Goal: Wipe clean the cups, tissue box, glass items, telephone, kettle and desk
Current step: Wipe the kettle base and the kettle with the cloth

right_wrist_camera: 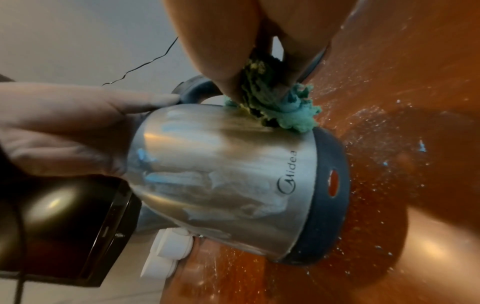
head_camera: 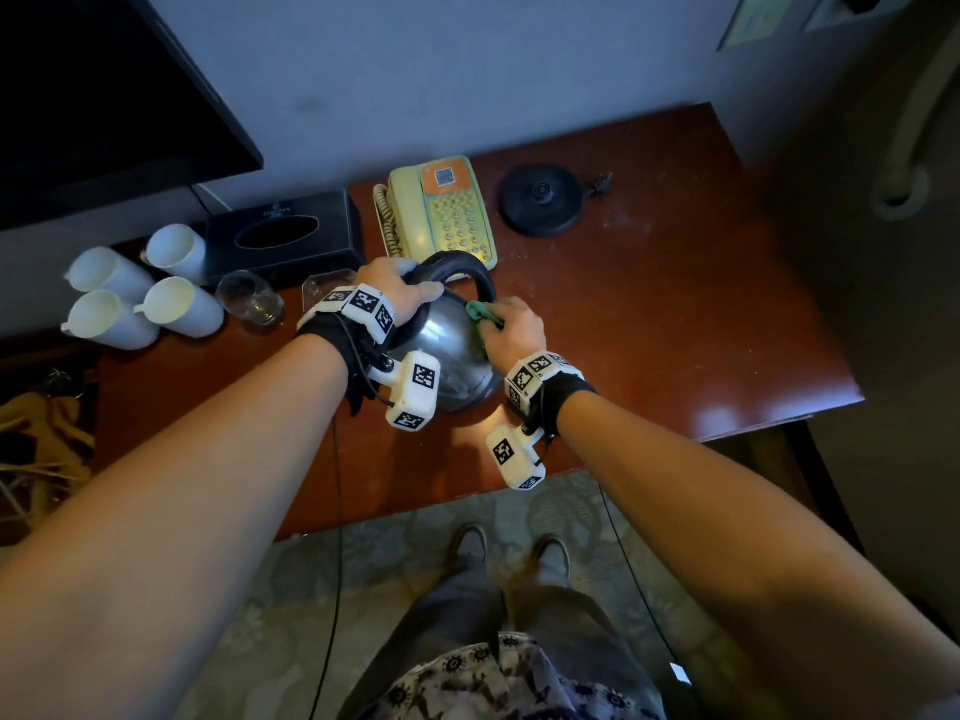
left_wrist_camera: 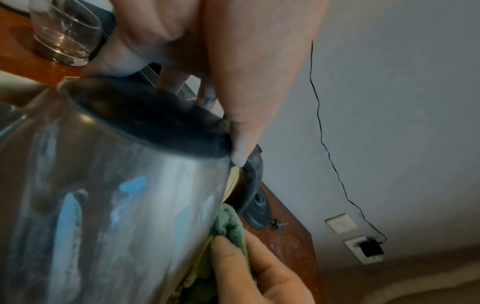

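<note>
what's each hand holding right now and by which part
The left hand grips the kettle by its top, at the lid rim and handle base. The right hand pinches a bunched green cloth against the kettle's side.

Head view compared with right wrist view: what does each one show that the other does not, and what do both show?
Only the head view shows the telephone, the round kettle base, the tissue box, the four white cups and the glass.

Only the right wrist view shows the brand lettering on the steel, the orange window in the kettle's dark bottom ring, and streaks on the metal.

Both show the kettle on the desk, the left hand on its top, and the right hand pressing the green cloth to its side.
</note>
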A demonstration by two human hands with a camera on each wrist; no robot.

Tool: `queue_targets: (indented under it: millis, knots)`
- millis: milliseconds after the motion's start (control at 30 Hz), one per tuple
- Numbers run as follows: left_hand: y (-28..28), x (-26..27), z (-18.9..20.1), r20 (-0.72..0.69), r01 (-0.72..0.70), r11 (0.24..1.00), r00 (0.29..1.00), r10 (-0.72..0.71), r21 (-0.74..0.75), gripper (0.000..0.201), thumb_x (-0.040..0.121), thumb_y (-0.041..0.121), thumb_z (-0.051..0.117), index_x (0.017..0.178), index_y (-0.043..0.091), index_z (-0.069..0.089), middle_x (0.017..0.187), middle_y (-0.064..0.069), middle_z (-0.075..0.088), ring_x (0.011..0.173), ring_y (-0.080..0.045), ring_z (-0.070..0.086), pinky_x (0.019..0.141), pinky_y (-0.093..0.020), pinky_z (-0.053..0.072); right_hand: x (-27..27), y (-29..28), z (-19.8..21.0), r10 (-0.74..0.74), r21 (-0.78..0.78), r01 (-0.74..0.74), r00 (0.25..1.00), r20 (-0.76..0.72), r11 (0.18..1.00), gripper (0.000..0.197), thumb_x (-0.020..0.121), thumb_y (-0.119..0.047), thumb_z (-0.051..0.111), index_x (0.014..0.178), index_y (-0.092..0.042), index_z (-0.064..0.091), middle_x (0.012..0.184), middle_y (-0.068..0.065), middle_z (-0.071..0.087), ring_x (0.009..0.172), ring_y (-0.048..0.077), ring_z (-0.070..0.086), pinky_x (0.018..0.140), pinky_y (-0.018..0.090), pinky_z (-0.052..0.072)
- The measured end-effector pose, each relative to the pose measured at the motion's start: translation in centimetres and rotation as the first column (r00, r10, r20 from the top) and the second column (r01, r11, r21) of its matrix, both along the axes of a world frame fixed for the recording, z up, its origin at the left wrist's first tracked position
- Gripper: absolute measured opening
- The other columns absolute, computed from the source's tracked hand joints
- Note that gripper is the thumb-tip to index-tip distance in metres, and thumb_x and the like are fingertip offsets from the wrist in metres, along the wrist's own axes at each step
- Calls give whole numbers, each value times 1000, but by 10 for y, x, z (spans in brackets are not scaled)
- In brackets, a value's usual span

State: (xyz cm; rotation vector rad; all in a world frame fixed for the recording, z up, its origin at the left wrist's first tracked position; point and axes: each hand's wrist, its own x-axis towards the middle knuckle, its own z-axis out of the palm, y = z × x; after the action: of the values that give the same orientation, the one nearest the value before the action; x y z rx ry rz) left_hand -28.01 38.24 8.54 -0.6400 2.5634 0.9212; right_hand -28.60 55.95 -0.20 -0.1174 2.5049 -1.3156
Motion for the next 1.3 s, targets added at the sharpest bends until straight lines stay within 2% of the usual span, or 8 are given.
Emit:
queue_targets:
  millis: [167, 267, 400, 633, 867, 1067, 1200, 1300]
  knots:
    - [-1, -2, -1, 5, 33, 999, 999, -33, -23, 34, 86, 49, 70, 104, 20, 72, 103, -7, 72, 96, -29, 66, 88, -38, 53, 14, -5, 3, 7, -125, -23, 993, -120, 992, 32, 92, -18, 61, 123, -15, 68, 125, -3, 59, 106, 11, 55, 94, 22, 42]
    - [3, 0, -2, 14, 84, 994, 996, -83, -67, 54, 82, 57, 70, 125, 23, 68, 126, -6, 67, 114, -29, 63, 99, -39, 50, 19, 5, -9, -40, -23, 40, 999, -26, 999, 31, 94, -19, 59, 124, -17, 68, 127, -2, 60, 108, 15, 57, 88, 20, 40]
    - [14, 5, -4, -14, 144, 983, 989, -147, -109, 40, 88, 45, 70, 118, 19, 69, 119, -7, 69, 110, -33, 63, 88, -32, 47, 22, 10, -15, -114, 109, 104, 990, 85, 989, 30, 96, -19, 56, 123, -17, 67, 128, 2, 60, 107, 22, 59, 80, 21, 40]
    - [14, 13, -8, -24, 121, 981, 992, -125, -150, 65, 85, 53, 70, 142, 24, 56, 145, -7, 55, 128, -33, 55, 107, -39, 45, 25, -9, 4, -61, -35, 56, 984, -165, 998, 31, 92, -11, 56, 119, -17, 70, 127, -1, 61, 111, 22, 58, 93, 29, 45]
    - [36, 23, -6, -24, 147, 956, 987, -158, -253, 54, 89, 45, 70, 137, 25, 59, 137, -11, 60, 118, -37, 59, 97, -41, 51, 14, -5, 4, -43, 204, 19, 992, 115, 979, 29, 94, -16, 51, 119, -16, 67, 116, 6, 64, 99, 29, 64, 71, 26, 44]
    - [59, 25, -6, -7, 151, 931, 987, -162, -331, 42, 88, 46, 69, 125, 26, 66, 124, -8, 66, 110, -35, 62, 85, -37, 51, 18, 26, 8, -18, 129, -9, 979, 204, 992, 32, 93, -15, 53, 116, -24, 71, 103, 9, 71, 77, 20, 58, 65, 22, 43]
    - [64, 24, -9, 33, 171, 926, 985, -170, -335, 46, 83, 53, 69, 120, 26, 66, 124, -10, 63, 110, -37, 60, 88, -44, 53, 22, 39, 11, -24, 79, 6, 974, 225, 997, 31, 95, -18, 54, 122, -25, 68, 103, 3, 68, 74, 13, 57, 59, 15, 44]
    - [56, 29, -8, 79, 212, 938, 977, -198, -274, 75, 78, 55, 75, 141, 22, 53, 141, -11, 48, 125, -39, 49, 102, -47, 45, 24, 48, 12, -49, 22, 45, 967, 248, 999, 30, 94, -22, 57, 121, -28, 68, 98, 0, 69, 65, 6, 58, 45, 9, 39]
